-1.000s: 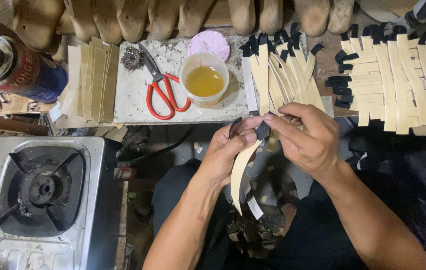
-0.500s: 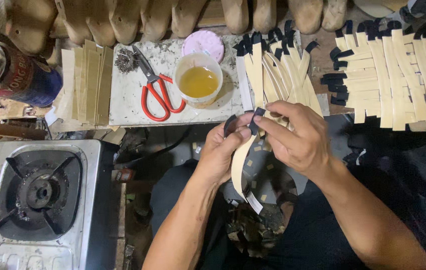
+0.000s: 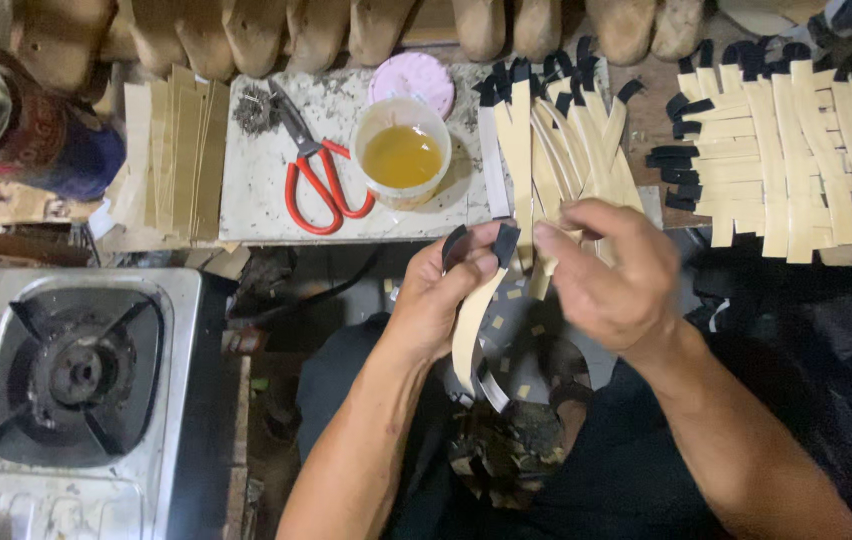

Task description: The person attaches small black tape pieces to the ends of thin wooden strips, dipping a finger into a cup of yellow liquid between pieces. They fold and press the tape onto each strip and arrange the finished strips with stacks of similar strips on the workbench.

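Observation:
My left hand (image 3: 441,295) pinches a curved tan strip (image 3: 470,325) with a black end folded over at its top, held up in front of my lap. Close beside that black tip is my right hand (image 3: 611,275), its fingertips bent toward it and just apart from it. Behind both hands, a fan of similar tan strips with black tips (image 3: 561,140) lies on the white work board (image 3: 276,210).
Red-handled scissors (image 3: 318,180) and a white cup of yellow liquid (image 3: 402,155) sit on the board, with a pink lid (image 3: 412,78) behind. More strips (image 3: 796,160) lie at right, flat tan sheets (image 3: 174,150) at left. A gas stove (image 3: 76,380) stands at lower left, a can (image 3: 6,125) above it.
Both hands have drifted slightly up and right with the strip. My right fingers have come off the black tip, which my left thumb now presses alone.

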Demonstrator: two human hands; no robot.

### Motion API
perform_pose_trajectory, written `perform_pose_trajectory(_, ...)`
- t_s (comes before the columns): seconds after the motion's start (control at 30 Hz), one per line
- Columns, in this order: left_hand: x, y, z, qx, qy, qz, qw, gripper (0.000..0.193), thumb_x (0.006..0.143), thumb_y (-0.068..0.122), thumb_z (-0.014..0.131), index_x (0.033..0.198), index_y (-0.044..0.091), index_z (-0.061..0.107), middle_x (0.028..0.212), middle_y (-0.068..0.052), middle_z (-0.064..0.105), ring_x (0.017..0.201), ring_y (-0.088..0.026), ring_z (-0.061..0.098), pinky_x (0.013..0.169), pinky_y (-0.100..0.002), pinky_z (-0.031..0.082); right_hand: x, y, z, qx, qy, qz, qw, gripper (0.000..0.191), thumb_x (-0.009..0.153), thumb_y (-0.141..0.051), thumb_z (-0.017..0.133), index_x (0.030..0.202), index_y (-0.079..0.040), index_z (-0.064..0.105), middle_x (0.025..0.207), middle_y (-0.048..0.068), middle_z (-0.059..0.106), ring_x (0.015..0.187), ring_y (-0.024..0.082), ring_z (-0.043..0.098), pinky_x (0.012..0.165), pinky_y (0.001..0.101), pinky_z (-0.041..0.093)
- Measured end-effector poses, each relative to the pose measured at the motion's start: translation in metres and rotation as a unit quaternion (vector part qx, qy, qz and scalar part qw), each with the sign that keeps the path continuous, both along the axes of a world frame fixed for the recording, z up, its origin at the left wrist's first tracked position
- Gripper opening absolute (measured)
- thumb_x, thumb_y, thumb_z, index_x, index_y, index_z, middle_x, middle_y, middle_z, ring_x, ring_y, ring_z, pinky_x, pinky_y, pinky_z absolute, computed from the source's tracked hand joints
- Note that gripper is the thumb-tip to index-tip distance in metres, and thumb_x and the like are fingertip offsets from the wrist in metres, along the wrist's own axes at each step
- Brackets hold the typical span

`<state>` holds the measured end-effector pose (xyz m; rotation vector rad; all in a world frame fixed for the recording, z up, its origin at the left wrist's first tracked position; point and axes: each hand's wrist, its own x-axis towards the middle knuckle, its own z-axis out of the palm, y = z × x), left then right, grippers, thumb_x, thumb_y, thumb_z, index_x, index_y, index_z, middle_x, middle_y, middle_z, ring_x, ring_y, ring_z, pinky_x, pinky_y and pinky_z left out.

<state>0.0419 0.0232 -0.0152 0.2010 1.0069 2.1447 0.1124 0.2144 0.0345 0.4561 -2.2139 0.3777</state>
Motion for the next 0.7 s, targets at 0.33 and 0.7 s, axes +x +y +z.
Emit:
perform_pose_trajectory(0.33,0.001,0.005,-0.015,-0.027,-0.010,0.081,0.996,0.034,0.095,0.003,0.061,0.128,-0.004,0.061,0.098,-0.006,0.069,0.084,-0.012,0.067,0.076,-0.029,0.056,0.005,-0.002,0.005,-0.169,-0.162,0.008,0.972,0.030,0.097,0.002,0.068,0.126,-0.002,0.067,0.111,0.017,0.069,0.088,0.023,0.072,0.069,0.0251,0.061)
perform_pose_trajectory(0.7,-0.009,0.013,-0.013,0.020,-0.010,0.239,0.971,0.031,0.098,0.007,0.064,0.128,0.000,0.062,0.109,-0.003,0.067,0.095,-0.011,0.064,0.084,-0.029,0.054,0.021,-0.040,-0.014,-0.288,-0.296,0.117,0.903,0.067,0.088,0.001,0.074,0.149,0.002,0.046,0.095,0.007,0.074,0.077,0.014,0.074,0.071,0.0278,0.062)
